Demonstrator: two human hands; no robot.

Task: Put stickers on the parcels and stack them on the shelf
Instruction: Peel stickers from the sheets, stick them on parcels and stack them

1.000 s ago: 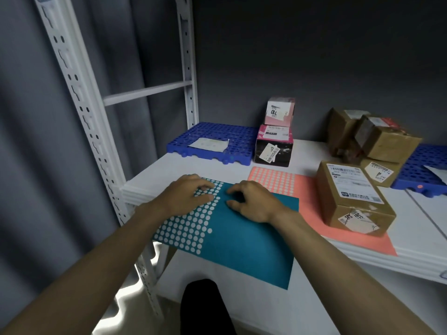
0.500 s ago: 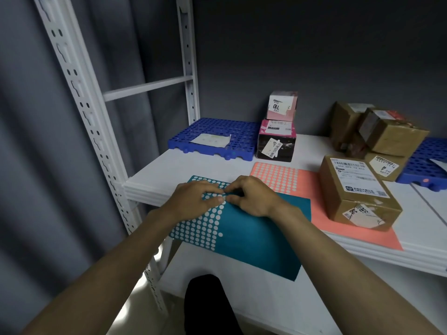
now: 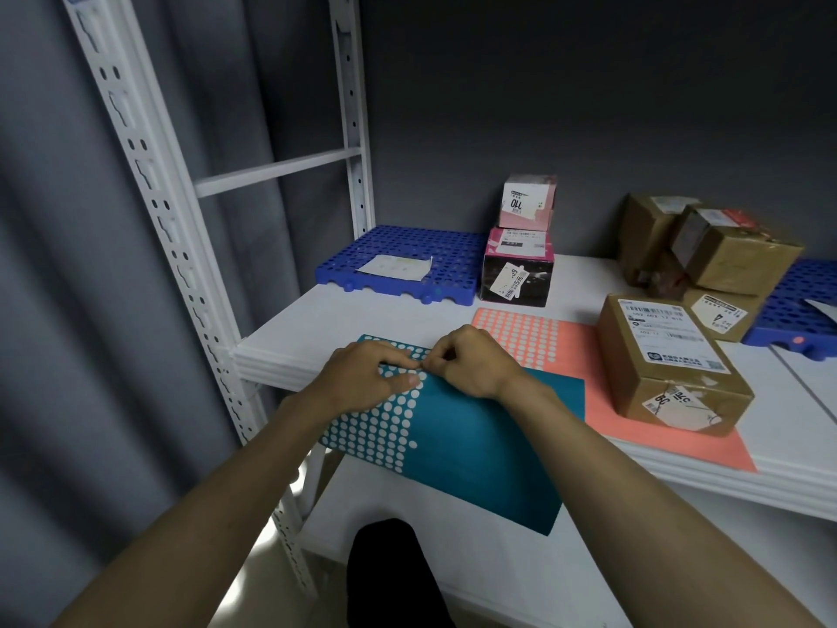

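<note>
- The teal sticker sheet [image 3: 457, 441] lies at the front of the white shelf [image 3: 317, 324], with its near part hanging past the shelf's edge. White dot stickers cover its left part; the rest of the sheet is bare.
- The left hand [image 3: 362, 378] rests on the dotted part, fingers fairly flat, pressing the sheet down.
- The right hand [image 3: 471, 364] has its fingers curled, with the fingertips pinched together at the top of the dot rows, right against the left fingertips. It looks to be picking at one dot; whether a sticker is already lifted is too small to tell.
- To do this well, I would keep the left hand's pressure close to the chosen dot so the overhanging sheet cannot flex or slide, catch the dot's edge with a nail, and peel low and slowly so it does not fold on itself.
- The brown parcel [image 3: 670, 360] sits to the right on the coral sticker sheet [image 3: 584, 355], the nearest one to label.
- Behind are more brown parcels [image 3: 724, 256], a pink box [image 3: 527, 208] stacked on a black box [image 3: 516, 274], and a blue pallet tile [image 3: 398, 247].
</note>
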